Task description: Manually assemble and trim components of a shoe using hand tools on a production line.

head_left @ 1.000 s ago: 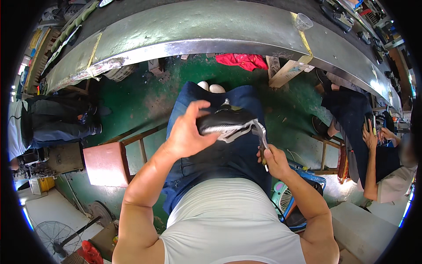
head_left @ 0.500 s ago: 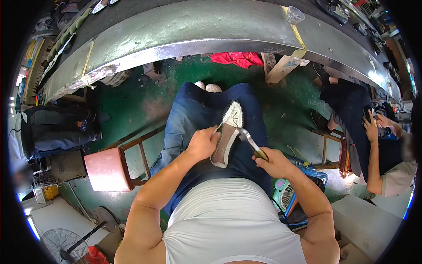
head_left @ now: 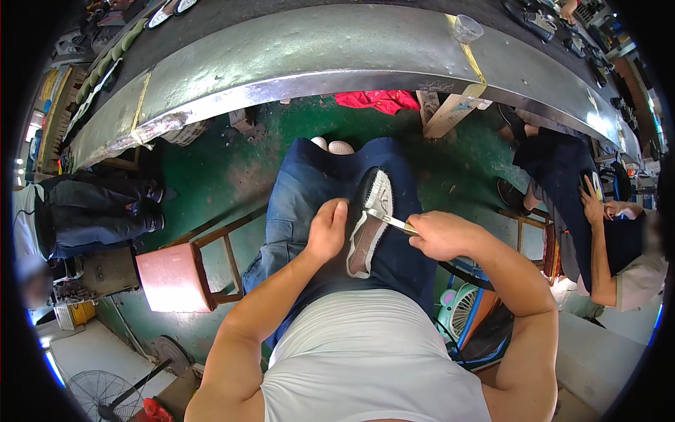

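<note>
A shoe (head_left: 363,244) lies on my lap over the blue cloth, its toe pointing away from me. Its forepart is white with zigzag stitching, its left side near the toe is dark, and a brown inside shows at the heel end. My right hand (head_left: 441,235) is closed around the handle of metal pincers (head_left: 391,221), whose head meets the shoe's opening near its middle. To the left of the shoe, my left hand (head_left: 328,229) is apart from it, fingers fairly straight and nothing visible in them.
A metal-edged workbench (head_left: 281,60) curves across the far side, bearing a clear plastic cup (head_left: 467,29). A reddish stool (head_left: 174,277) stands at my left. At my right are a green fan (head_left: 460,309) and a seated co-worker (head_left: 598,211). Another person (head_left: 91,211) is at the left.
My left hand has let go of the shoe's edge and moved slightly left. The shoe has turned and shifted a little right. My right hand has risen, swinging the pincers nearly level across the shoe.
</note>
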### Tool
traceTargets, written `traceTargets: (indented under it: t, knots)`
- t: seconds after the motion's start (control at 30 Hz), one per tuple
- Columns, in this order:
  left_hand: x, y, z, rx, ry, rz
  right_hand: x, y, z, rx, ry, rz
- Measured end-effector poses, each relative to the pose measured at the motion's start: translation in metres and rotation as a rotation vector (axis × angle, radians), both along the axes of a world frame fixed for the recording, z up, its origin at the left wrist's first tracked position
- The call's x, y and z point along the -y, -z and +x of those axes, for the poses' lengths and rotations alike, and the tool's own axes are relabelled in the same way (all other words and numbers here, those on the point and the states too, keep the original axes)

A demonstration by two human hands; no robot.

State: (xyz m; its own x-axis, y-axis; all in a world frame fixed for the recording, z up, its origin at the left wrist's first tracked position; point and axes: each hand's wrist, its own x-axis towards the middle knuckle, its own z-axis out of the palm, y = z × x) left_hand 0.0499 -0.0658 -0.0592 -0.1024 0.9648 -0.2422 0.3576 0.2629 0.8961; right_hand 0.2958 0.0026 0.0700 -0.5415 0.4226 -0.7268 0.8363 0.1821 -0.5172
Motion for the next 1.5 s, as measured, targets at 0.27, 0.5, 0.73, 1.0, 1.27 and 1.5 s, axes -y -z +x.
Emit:
traceTargets:
  t: [0.27, 0.5, 0.73, 1.0, 1.27, 1.5]
  knots:
    - [-0.006, 0.009, 0.006, 1.058, -0.065, -0.339, 0.046, 0.071, 0.000, -0.331, 0.249, 0.320]
    - [-0.007, 0.029, 0.014, 0.917, -0.078, -0.307, 0.049, 0.077, -0.002, -0.349, 0.729, -0.406]
    - [-0.024, -0.006, 0.031, 0.751, -0.099, -0.359, 0.050, 0.098, 0.040, -0.622, 0.918, -0.926]
    - [-0.030, -0.013, 0.041, 0.292, -0.066, -0.390, 0.023, 0.045, 0.022, -0.387, 0.611, -0.081]
    - [-0.032, -0.016, 0.039, 0.191, 0.020, -0.408, 0.012, 0.060, 0.011, -0.364, 0.247, 0.384]
    - [-0.033, 0.003, 0.028, 0.283, 0.104, -0.474, 0.018, 0.063, 0.011, -0.291, 0.265, 0.401]
